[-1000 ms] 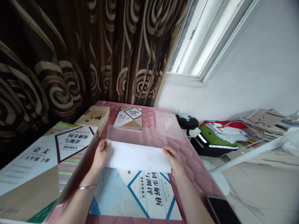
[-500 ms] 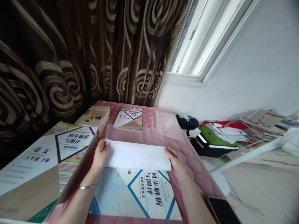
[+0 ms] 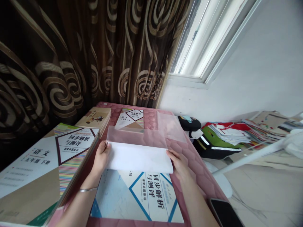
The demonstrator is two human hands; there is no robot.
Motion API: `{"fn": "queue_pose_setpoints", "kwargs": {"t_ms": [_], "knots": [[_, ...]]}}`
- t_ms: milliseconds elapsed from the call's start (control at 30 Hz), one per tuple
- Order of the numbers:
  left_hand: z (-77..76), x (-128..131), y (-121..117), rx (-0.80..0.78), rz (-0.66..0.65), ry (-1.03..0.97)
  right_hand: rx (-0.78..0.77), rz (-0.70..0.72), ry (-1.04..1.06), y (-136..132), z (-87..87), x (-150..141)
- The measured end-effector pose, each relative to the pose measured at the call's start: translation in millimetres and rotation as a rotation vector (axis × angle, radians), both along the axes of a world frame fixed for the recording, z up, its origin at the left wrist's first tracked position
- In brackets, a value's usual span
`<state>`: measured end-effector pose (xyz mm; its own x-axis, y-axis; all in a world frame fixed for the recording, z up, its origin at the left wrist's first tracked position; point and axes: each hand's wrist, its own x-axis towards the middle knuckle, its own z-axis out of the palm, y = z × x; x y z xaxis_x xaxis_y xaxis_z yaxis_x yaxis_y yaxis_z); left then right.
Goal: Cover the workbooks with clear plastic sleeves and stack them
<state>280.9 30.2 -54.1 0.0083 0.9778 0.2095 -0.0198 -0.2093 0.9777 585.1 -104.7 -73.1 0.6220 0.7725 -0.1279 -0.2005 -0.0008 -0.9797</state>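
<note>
A white sheet (image 3: 139,156), its near edge curving down, lies across the upper part of a blue-and-white workbook (image 3: 118,195). A clear plastic film (image 3: 134,135) spreads out from the sheet's far side. My left hand (image 3: 101,157) pinches the sheet's left corner where the film meets it; a silver bangle circles that wrist. At the opposite end, my right hand (image 3: 178,162) has its thumb and fingers closed on the right edge. Whether the sheet is joined to the workbook is hidden.
A stack of large workbooks (image 3: 44,164) stands left, with smaller tan books (image 3: 94,118) behind. Another workbook (image 3: 130,119) and a loose clear film (image 3: 171,126) lie at the back of the pink padded tabletop (image 3: 196,167). A phone (image 3: 226,212) rests front right, beside a white stand (image 3: 224,183).
</note>
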Motion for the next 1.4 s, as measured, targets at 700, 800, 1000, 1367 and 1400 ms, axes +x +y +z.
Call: {"fn": "queue_pose_setpoints", "kwargs": {"t_ms": [700,800,1000,1367,1400], "knots": [[-20.2,0,14,-0.153,0.107,0.222,-0.101,-0.024,-0.174,5,-7.2,2],[-18.3,-1,11,-0.119,0.117,0.459,-0.112,-0.034,-0.245,5,-6.5,2],[4.8,3,-18,0.054,0.176,1.199,-0.054,-0.060,-0.287,3,-0.3,0],[40.1,71,-34,0.336,-0.345,1.443,-0.136,-0.029,-0.353,8,-18.6,8],[41.3,83,-35,0.344,-0.408,1.451,-0.137,-0.025,-0.349,9,-20.1,9]]}}
